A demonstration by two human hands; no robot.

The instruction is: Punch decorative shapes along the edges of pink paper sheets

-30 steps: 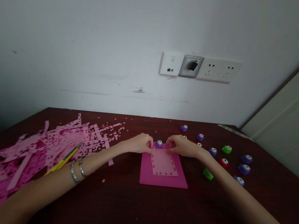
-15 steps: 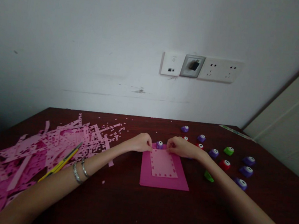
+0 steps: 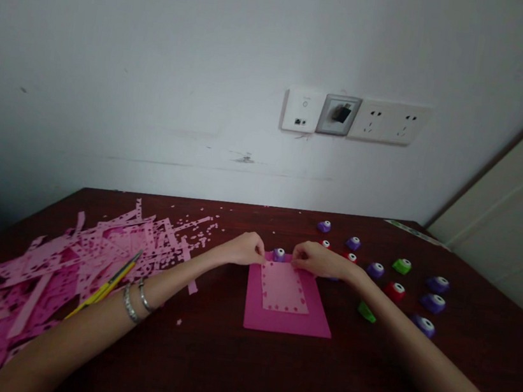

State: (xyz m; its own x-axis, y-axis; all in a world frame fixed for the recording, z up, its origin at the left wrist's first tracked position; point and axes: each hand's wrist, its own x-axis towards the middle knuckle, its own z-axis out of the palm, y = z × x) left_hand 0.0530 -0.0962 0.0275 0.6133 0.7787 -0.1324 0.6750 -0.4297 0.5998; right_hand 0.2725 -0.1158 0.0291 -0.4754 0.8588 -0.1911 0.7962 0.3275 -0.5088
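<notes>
The light pink rectangular paper sheet (image 3: 284,289) lies on a larger magenta sheet (image 3: 317,322) on the dark reddish-brown tabletop (image 3: 215,363), with small darker shapes along its edges. The left hand (image 3: 245,248) has its fingers nearly closed, pinching the sheet's far left corner; the right hand (image 3: 314,257) pinches the far right corner in the same way. A small purple-and-white craft punch (image 3: 279,255) stands between them at the magenta sheet's far edge.

Two silver bangles (image 3: 138,300) circle the left wrist. The left forearm partly covers a slim yellow tool with a dark pointed end (image 3: 107,288), which lies against a heap of perforated pink paper scraps (image 3: 110,247). Tiny pink cut-outs (image 3: 196,234) are scattered beyond.

More punches sit on the right: purple (image 3: 433,302), red (image 3: 394,290) and bright green (image 3: 401,266). The right forearm crosses among them, partly hiding another green punch (image 3: 366,311).

A pale printed strip (image 3: 418,234) lies near the back; its print is illegible. On the white wall (image 3: 164,54), a black plug (image 3: 341,114) sits beside white sockets (image 3: 390,122); lettering on the leftmost plate (image 3: 301,110) is too small to read.
</notes>
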